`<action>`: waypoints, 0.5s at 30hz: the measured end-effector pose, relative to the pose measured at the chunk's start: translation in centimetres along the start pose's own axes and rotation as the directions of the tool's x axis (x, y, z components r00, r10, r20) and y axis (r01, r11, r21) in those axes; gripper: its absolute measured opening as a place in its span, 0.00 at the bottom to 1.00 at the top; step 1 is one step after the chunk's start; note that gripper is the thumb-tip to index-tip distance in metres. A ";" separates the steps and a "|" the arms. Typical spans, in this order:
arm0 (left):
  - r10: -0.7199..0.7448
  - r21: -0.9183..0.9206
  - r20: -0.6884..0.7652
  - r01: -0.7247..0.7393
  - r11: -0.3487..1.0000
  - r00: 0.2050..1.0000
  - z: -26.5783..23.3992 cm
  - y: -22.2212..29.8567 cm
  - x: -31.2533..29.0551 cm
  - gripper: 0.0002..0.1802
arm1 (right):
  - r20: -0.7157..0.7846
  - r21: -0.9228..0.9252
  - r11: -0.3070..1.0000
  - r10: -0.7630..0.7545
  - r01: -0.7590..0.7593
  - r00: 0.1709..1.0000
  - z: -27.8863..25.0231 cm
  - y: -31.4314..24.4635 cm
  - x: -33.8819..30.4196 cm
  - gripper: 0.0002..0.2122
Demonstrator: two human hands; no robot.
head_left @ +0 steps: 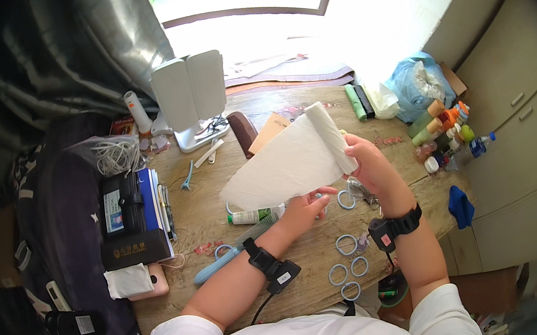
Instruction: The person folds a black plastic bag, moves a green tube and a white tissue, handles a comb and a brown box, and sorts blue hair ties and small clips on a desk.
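My right hand grips one end of a white paper towel roll, fingers wrapped round its side. From the roll a loose sheet spreads out to the left over the table. Below the sheet's lower edge is my left hand, its fingers stretched to the right with nothing seen in them. Beside that hand lie a white and green tube and a grey-green comb. A light-blue handled tool rests partly behind my left forearm. Several light-blue rings lie between my forearms.
At the left sit a black wallet, blue folder and pink box. A white folding stand rises at the back. Bottles and a blue plastic bag crowd the right. A dark blue cloth hangs near the cabinet.
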State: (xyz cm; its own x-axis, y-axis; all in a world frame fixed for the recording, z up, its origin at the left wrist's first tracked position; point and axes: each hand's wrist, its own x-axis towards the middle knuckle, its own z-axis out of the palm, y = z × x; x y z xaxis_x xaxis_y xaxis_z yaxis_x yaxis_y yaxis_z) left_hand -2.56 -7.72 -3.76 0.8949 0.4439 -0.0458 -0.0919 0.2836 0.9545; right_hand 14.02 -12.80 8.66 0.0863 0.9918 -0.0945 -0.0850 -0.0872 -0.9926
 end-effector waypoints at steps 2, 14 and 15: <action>-0.004 0.058 -0.137 0.012 0.998 0.991 0.1 0.0 -0.2 0.08 | -0.154 0.212 0.977 -0.006 0.038 0.988 -0.3 1.2 -2.0 0.14; 0.768 0.698 -0.047 -0.529 0.483 0.638 -0.6 -1.0 -2.1 0.15 | -0.273 0.409 0.909 0.039 0.079 0.961 -3.6 8.9 -3.3 0.13; 0.770 0.711 -0.036 -0.525 0.468 0.637 -1.3 -2.6 -2.3 0.15 | -0.261 0.452 0.888 0.041 0.084 0.965 -3.2 9.2 -2.6 0.12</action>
State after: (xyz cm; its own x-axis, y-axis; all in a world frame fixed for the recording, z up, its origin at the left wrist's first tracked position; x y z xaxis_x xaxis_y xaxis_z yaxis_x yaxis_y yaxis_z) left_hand -4.95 -8.37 -6.48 0.4836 0.5319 0.6951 -0.2028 -0.7045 0.6801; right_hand 16.22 -16.47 -0.45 0.3385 0.9286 -0.1522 -0.5169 0.0483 -0.8547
